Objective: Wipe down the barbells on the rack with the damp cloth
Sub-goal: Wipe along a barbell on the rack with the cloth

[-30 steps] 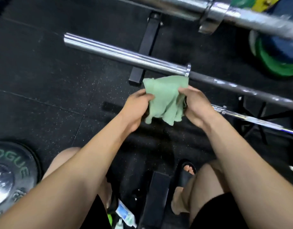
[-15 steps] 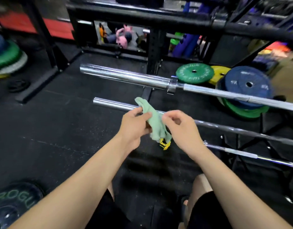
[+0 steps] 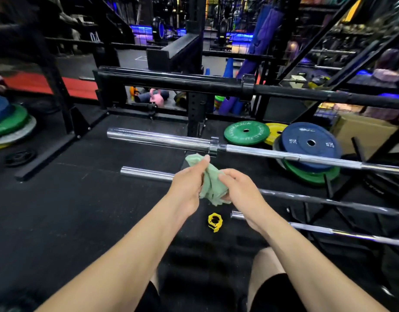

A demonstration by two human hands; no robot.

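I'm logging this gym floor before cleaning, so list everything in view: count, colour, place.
cloth: one, pale green, bunched between both hands
chrome barbells: three, silver, racked in tiers ahead
black barbell: one, black, top tier
bar collar: one, yellow, on the floor below the hands
right plates: blue, green and yellow, stacked right behind the bars
left plates: blue, green and pale, piled far left
kettlebell: one, pink, behind the rack
left hand: grip on the cloth's upper end
right hand: grip on the cloth's lower part
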